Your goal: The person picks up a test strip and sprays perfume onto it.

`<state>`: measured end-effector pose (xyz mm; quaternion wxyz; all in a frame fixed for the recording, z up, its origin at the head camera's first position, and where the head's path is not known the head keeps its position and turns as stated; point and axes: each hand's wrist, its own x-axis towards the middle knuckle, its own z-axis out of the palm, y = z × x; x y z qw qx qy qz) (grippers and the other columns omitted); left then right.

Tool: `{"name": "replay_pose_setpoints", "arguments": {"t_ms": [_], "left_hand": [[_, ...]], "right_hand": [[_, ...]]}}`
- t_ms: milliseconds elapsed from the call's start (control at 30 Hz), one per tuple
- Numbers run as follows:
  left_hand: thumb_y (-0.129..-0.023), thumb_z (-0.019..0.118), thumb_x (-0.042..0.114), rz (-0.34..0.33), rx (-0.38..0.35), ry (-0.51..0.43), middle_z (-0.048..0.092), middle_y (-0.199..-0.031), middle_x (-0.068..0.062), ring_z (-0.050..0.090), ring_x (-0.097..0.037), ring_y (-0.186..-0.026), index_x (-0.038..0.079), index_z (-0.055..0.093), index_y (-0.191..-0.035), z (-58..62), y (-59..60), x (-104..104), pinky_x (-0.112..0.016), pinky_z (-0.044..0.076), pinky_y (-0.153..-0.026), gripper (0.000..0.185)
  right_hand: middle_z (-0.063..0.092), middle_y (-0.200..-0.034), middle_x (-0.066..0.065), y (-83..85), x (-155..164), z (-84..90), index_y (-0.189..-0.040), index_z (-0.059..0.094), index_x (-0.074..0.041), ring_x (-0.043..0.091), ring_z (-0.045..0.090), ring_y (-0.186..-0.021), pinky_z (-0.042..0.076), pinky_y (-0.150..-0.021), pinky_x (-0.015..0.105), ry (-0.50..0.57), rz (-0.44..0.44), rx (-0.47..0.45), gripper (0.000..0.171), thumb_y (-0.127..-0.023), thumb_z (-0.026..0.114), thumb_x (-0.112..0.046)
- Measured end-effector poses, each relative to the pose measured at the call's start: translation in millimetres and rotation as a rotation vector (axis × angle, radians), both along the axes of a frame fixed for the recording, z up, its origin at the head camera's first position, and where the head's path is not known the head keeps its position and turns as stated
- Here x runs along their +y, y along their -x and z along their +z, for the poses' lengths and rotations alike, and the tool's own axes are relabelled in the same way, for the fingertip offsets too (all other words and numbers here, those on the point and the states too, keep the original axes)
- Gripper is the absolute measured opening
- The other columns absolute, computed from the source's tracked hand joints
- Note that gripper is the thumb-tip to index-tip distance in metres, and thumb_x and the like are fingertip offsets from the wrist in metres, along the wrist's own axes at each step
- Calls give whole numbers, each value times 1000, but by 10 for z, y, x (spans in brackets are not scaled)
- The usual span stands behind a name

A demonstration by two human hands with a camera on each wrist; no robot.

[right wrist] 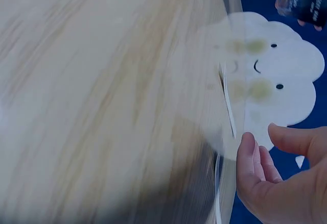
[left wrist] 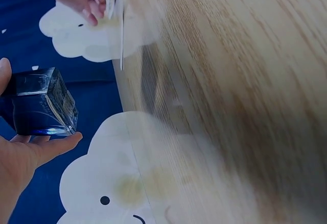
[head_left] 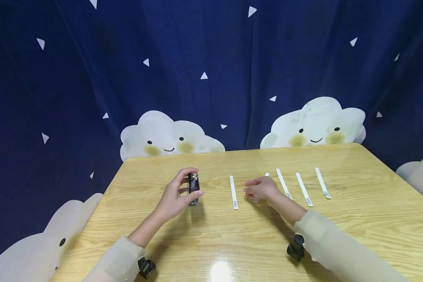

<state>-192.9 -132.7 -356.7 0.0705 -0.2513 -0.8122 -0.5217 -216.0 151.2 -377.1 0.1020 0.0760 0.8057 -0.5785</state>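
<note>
My left hand [head_left: 173, 199] grips a dark, square glass bottle [head_left: 193, 187], thumb on its near side and fingers on the far side. The bottle [left wrist: 38, 104] has clear thick glass at its base in the left wrist view, and white lettering shows in the right wrist view. Over the table, my right hand [head_left: 262, 188] has loosely bent fingers with nothing between them. It partly covers a white paper strip [head_left: 266, 174]. Left of this hand lies another white paper strip [head_left: 233, 192] with small print at its near end.
Further right on the wooden table [head_left: 211, 235] lie several similar strips, among them a long strip [head_left: 304, 189] and the rightmost strip [head_left: 322, 183]. A dark blue curtain [head_left: 204, 98] with white clouds hangs behind the table's far edge.
</note>
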Motion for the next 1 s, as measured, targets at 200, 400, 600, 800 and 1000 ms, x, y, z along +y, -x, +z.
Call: {"name": "replay_pose_setpoints", "arguments": {"t_ms": [200,400,600,800,1000], "left_hand": [[-82,76,13,12,-8,4,53,-134,-12,57,-33,-118,26,49,-131,-5,-5,-20,-44,56,-91,58],[-84,74,13,11,-14,4,53,-135,-11,57,-33,-117,27,48,-132,-9,-2,-29,-44,55,-91,56],[-84,74,13,15,-10,9,53,-136,-11,57,-33,-117,28,48,-131,-19,-3,-39,-46,56,-90,56],[-83,75,14,14,-9,8,53,-135,-10,57,-33,-117,28,48,-131,-33,-3,-48,-44,56,-91,57],[-83,75,15,17,-8,7,53,-134,-10,57,-33,-117,29,49,-131,-41,0,-52,-44,56,-91,57]], "right_hand": [[73,-80,11,-2,223,-4,-123,51,20,7,68,-65,61,-73,26,120,-11,-47,42,-87,63,2],[70,-67,2,8,416,25,-115,55,18,9,69,-63,60,-71,24,349,-26,-159,29,-90,58,5],[69,-66,6,32,542,39,-99,61,8,13,70,-63,60,-71,24,425,-54,-262,11,-93,53,4],[69,-67,8,82,611,0,-90,62,3,14,70,-64,60,-73,23,419,-60,-311,12,-95,52,0],[70,-66,7,110,600,-50,-98,63,7,12,70,-63,61,-70,24,391,-65,-286,12,-94,53,1]]}}
